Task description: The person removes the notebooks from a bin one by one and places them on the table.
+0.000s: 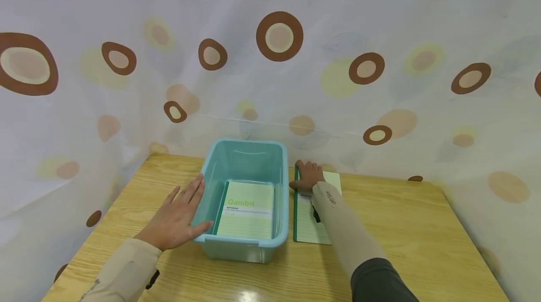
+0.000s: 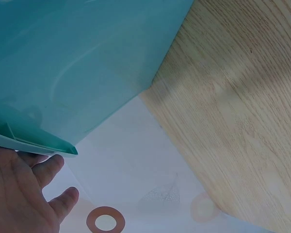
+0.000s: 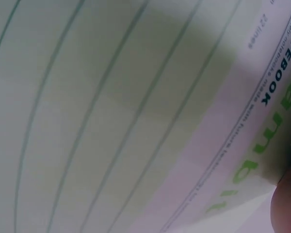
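Observation:
A light blue plastic bin (image 1: 243, 250) stands on the table. Inside it lies a pale green notebook (image 1: 246, 227) with a dark green spine and "Gambit" on its cover, and further edges show beside it on the right. My left hand (image 1: 179, 215) rests on the bin's left rim with straight fingers; the left wrist view shows the fingers (image 2: 53, 167) by the rim. Right of the bin is another such notebook (image 1: 310, 227). My right hand (image 1: 310, 177) grips it near the top of its spine, covering part of the cover. A fingertip (image 3: 288, 204) shows by the cover's edge.
Light wooden tabletop (image 1: 405, 241) extends on both sides of the bin and in front of it. A white cloth (image 1: 321, 123) with brown and yellow spots hangs behind the table and along its sides.

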Demonstrator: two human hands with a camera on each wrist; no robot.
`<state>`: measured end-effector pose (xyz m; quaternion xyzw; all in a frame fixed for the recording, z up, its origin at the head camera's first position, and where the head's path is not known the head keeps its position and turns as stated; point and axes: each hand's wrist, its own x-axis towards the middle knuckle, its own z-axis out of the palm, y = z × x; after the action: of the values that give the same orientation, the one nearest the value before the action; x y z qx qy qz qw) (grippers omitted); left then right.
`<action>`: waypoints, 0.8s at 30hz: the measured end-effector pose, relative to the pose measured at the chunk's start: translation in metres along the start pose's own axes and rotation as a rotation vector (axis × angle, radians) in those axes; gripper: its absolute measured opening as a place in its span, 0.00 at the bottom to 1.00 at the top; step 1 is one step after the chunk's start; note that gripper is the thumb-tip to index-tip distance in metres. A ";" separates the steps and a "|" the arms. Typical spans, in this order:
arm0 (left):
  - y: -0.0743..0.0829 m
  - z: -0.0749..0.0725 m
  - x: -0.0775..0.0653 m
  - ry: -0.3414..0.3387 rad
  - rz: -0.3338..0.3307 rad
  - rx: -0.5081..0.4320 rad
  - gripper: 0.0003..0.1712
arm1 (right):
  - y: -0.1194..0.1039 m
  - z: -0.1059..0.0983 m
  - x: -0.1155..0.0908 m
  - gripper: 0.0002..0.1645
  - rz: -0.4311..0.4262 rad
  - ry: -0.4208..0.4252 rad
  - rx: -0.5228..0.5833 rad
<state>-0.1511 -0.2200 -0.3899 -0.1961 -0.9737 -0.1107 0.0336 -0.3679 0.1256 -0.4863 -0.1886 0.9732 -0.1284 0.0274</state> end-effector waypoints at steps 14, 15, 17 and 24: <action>-0.001 0.000 0.000 0.000 0.005 0.019 0.52 | 0.005 0.011 0.004 0.33 -0.008 -0.028 0.070; -0.001 0.000 0.000 0.000 0.005 0.020 0.52 | 0.009 0.016 0.008 0.33 0.006 -0.040 0.071; -0.001 0.000 0.000 0.000 0.004 0.021 0.52 | 0.009 0.017 0.009 0.36 0.005 -0.057 0.067; -0.001 0.001 0.000 0.002 0.004 0.022 0.52 | 0.003 0.014 0.003 0.42 0.010 -0.098 0.114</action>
<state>-0.1518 -0.2208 -0.3907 -0.1977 -0.9745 -0.1001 0.0368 -0.3704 0.1237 -0.5001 -0.1880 0.9627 -0.1743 0.0864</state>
